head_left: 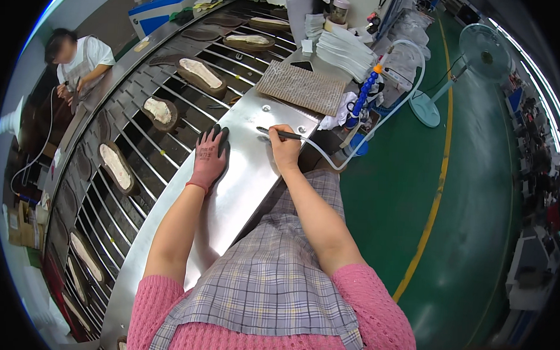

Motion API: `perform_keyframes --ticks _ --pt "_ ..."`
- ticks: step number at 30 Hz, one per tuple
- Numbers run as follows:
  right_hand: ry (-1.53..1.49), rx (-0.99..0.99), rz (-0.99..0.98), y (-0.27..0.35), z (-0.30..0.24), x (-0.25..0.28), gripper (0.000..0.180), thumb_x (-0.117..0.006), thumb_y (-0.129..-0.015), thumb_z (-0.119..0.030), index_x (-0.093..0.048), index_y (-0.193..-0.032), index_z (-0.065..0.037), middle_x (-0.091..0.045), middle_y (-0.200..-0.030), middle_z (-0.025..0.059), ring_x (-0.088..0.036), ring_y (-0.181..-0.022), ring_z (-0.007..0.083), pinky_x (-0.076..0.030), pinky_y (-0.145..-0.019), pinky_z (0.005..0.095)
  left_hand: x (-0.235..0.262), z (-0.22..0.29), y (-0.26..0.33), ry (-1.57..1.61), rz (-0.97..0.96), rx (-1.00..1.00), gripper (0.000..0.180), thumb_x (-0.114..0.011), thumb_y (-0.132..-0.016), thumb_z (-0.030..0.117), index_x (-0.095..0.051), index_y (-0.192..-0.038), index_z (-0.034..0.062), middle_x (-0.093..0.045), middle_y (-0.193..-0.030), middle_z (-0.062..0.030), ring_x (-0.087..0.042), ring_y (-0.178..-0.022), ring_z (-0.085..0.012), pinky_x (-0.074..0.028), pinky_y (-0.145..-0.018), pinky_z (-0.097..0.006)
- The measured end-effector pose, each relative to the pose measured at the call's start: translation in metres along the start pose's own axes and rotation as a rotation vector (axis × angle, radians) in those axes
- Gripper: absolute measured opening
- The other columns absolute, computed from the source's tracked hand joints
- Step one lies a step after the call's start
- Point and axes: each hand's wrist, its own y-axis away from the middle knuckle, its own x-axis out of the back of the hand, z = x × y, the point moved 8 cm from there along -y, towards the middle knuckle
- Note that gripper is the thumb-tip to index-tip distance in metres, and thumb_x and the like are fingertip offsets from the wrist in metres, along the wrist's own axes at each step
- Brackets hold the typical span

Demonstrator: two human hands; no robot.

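Note:
My left hand [210,159] wears a pink glove with dark fingertips and lies on the edge of the shiny metal worktop [242,189], fingers stretched out beside the conveyor and holding nothing. My bare right hand [284,152] grips a black pen-like applicator [289,135] whose tip points left, just above the worktop. From its rear end runs a white hose [321,153] that loops off to the right. Nearest to my left hand on the slatted conveyor is a brown shoe sole [160,113] with a cream inner face.
Metal rods of the conveyor [146,161] carry several more soles. A ribbed brown mat [304,87] lies beyond my right hand, with stacked white sheets [346,52] behind it. A blue jointed hose [361,101] stands at right. Across the conveyor a person [83,63] works; a fan [425,111] stands on the green floor.

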Motion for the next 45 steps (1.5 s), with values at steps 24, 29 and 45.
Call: perform_keyframes --ticks 24,29,45 --pt "-0.15 -0.021 0.013 0.003 0.003 0.006 0.012 -0.068 -0.082 -0.015 -0.066 -0.084 -0.004 -0.063 -0.067 0.0011 -0.054 -0.059 0.0067 -0.043 -0.054 0.0238 -0.019 -0.019 -0.005 -0.044 -0.043 0.018 0.055 -0.059 -0.084 0.009 -0.044 -0.136 0.0096 -0.04 -0.143 -0.0164 -0.034 -0.134 -0.0363 -0.022 -0.114 -0.045" --pt "-0.096 -0.003 -0.002 -0.001 0.003 0.004 0.011 -0.067 -0.083 -0.015 -0.066 -0.084 -0.004 -0.064 -0.068 0.002 -0.055 -0.059 0.008 -0.044 -0.055 0.0242 -0.022 -0.02 -0.007 -0.097 -0.055 0.034 0.056 -0.059 -0.084 0.01 -0.043 -0.137 0.0099 -0.039 -0.144 -0.0154 -0.033 -0.134 -0.0359 -0.022 -0.114 -0.045" --pt "-0.111 0.008 -0.001 -0.005 0.006 0.006 0.012 -0.068 -0.082 -0.016 -0.066 -0.083 -0.004 -0.065 -0.071 0.0042 -0.058 -0.06 0.0112 -0.046 -0.057 0.0262 -0.024 -0.012 -0.011 -0.096 -0.054 -0.001 0.06 -0.06 -0.081 0.005 -0.041 -0.138 0.0084 -0.04 -0.142 -0.0169 -0.034 -0.132 -0.0391 -0.023 -0.113 -0.046"
